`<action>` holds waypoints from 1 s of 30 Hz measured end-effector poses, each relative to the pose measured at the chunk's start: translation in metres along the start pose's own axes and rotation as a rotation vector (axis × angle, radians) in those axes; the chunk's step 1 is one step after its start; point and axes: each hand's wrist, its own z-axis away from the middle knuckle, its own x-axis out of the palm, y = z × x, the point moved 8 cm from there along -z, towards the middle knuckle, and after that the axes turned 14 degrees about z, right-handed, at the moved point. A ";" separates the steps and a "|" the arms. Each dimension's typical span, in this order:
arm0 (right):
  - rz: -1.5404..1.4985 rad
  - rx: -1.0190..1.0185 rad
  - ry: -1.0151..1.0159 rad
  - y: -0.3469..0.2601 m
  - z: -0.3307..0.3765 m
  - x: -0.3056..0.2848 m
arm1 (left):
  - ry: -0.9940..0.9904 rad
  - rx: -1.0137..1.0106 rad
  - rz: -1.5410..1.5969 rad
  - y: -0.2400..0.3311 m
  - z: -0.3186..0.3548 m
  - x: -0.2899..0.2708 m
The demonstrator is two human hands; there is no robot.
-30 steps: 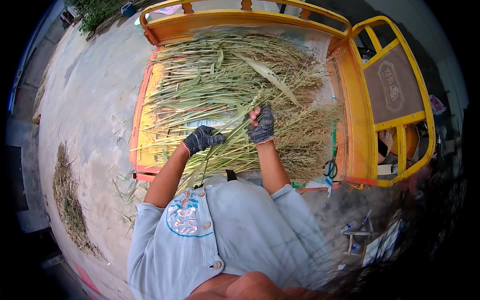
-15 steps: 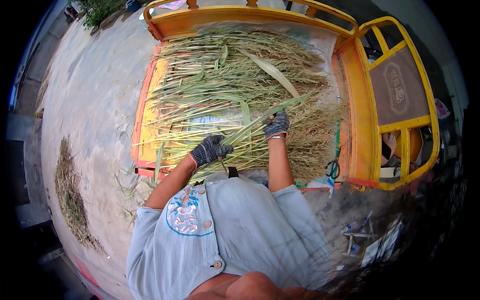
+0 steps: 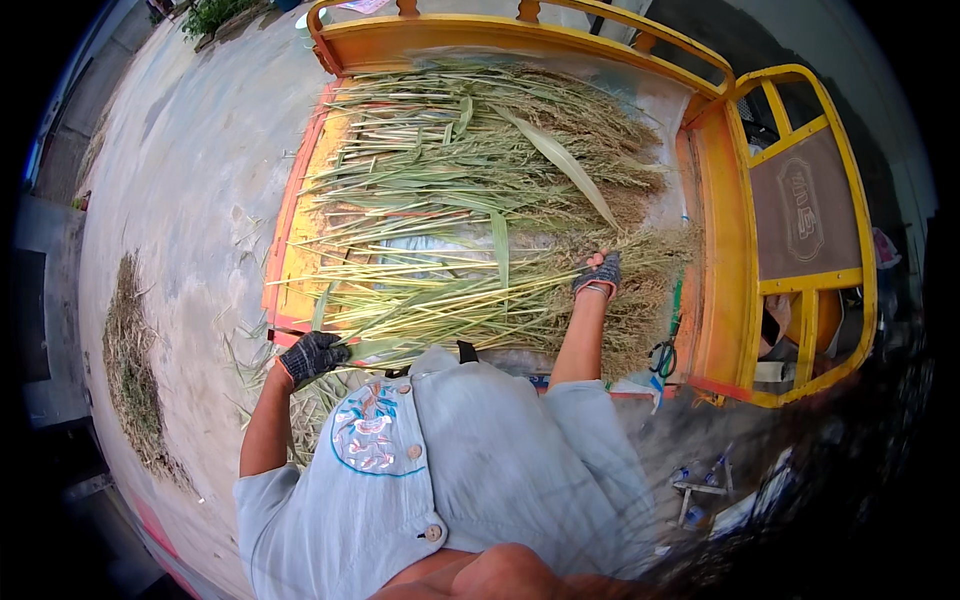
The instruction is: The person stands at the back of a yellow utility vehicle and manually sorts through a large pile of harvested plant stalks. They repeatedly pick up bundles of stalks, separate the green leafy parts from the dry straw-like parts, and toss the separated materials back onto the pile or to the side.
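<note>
Long green and yellow grain stalks lie crosswise on an orange cart bed, their brushy seed heads toward the right. My left hand, in a dark knitted glove, is beyond the cut ends near the bed's front left corner. Its fingers are closed on a long green leaf that trails rightward. My right hand, in a matching glove with bare fingertips, is curled round a stalk just below the seed heads; the stalk itself is partly hidden by the fingers.
A yellow-framed cart rail rises on the right, and an orange side board runs along the back. Dark-handled scissors hang at the bed's near right edge. Plant debris lies heaped on the concrete floor at left.
My hands have moved apart: the left went left and down toward the cut ends with the leaf, the right slid rightward to the seed heads. The view has shifted slightly.
</note>
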 end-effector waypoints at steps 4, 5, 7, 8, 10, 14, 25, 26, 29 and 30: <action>0.131 0.038 -0.025 -0.022 0.002 -0.009 | 0.795 -0.297 0.107 -0.230 0.148 -0.231; 0.139 0.047 -0.032 -0.018 0.001 -0.014 | 1.060 -0.477 -0.400 -0.245 0.212 -0.276; 0.171 0.023 -0.055 -0.016 0.006 -0.019 | 1.275 -0.962 -0.589 -0.260 0.287 -0.270; 0.169 0.011 0.019 -0.008 0.010 -0.020 | 1.347 -1.177 -0.552 -0.261 0.308 -0.242; 0.156 0.035 0.166 0.021 0.019 -0.023 | 1.118 -1.472 -0.586 -0.290 0.322 -0.227; 0.303 0.105 0.237 0.056 -0.013 -0.062 | 1.311 -1.191 -0.552 -0.223 0.196 -0.202; 1.279 -0.059 0.512 -0.004 0.034 -0.056 | 0.532 0.240 -0.890 -0.002 -0.316 -0.036; 1.390 -0.185 0.500 -0.008 0.022 -0.080 | 0.420 0.225 -0.942 0.006 -0.341 -0.015; 1.539 -0.421 0.362 -0.009 0.036 -0.072 | 0.608 0.275 -1.081 -0.021 -0.391 0.003; 1.551 -0.469 0.316 -0.008 0.048 -0.064 | 0.694 0.298 -1.125 -0.022 -0.400 0.004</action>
